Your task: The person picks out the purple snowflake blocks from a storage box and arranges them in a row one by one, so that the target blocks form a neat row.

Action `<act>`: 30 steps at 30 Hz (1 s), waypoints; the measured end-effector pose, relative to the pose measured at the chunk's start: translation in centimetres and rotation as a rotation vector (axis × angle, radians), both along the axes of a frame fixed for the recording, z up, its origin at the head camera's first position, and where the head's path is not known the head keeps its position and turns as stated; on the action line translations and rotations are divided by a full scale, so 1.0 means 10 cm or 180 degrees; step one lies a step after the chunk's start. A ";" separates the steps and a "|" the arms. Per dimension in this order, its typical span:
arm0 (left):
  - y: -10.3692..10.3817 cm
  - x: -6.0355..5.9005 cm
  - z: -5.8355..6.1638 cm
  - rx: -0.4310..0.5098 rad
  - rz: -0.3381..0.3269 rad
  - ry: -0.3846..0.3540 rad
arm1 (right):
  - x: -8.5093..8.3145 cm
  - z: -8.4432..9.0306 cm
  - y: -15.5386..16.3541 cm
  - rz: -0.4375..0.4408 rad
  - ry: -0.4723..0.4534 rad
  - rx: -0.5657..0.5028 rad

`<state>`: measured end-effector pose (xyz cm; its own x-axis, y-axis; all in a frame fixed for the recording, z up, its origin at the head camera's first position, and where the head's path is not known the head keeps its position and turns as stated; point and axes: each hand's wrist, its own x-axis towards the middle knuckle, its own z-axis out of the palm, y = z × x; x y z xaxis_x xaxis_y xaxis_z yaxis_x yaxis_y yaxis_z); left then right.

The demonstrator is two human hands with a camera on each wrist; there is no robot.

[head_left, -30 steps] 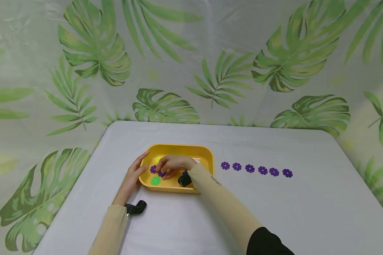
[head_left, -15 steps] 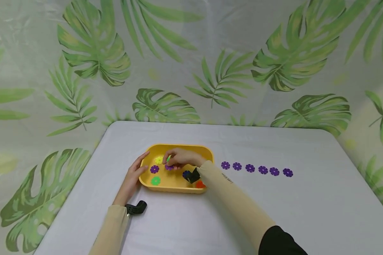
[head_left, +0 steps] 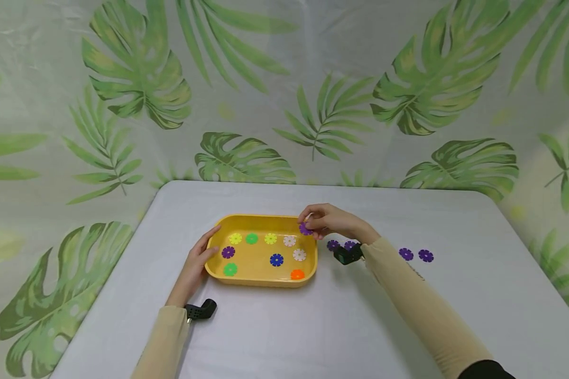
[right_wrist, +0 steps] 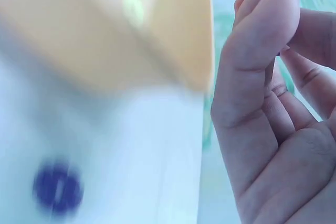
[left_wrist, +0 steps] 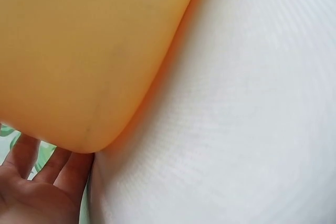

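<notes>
1. Landmark: yellow tray (head_left: 261,281), flat on the grey bench (head_left: 313,326), left of the bench's centre.
2. Right hand (head_left: 329,221) is raised over the tray's far right corner. Its fingers (right_wrist: 262,19) are curled and pinch a purple flower disc (head_left: 305,229) between thumb and fingertips. The disc sits just above the tray rim, clear of the bench. The right wrist view is blurred; only a purple sliver shows at the fingertips.
3. Left hand (head_left: 196,263) lies against the tray's left wall. Its fingers are straight and relaxed along the rim, touching the tray and gripping nothing. The left wrist view shows the fingers (left_wrist: 58,166) at the tray's rounded lower corner.
4. Inside the tray are loose discs: yellow, green, yellow and pale along the far row; purple, blue and pale in the middle; green and orange along the near wall.
5. Right of the tray, a row of purple discs (head_left: 414,255) lies on the bench. The right forearm covers part of it; the nearest visible disc is just beside the tray.
</notes>
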<state>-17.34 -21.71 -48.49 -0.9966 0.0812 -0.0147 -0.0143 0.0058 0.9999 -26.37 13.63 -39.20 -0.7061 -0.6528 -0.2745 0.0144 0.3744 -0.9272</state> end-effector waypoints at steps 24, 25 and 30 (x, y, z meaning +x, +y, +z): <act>0.01 0.01 0.03 0.0019 0.0009 -0.0113 | 0.49 -0.57 2.63 -0.1454 -0.0254 0.0213; 0.01 0.02 0.05 0.0026 0.0007 -0.0123 | 0.51 -0.59 2.67 -0.1499 -0.0226 0.0249; 0.06 0.08 0.21 0.0032 -0.0021 -0.0154 | 0.60 -0.65 2.83 -0.1661 -0.0032 0.0449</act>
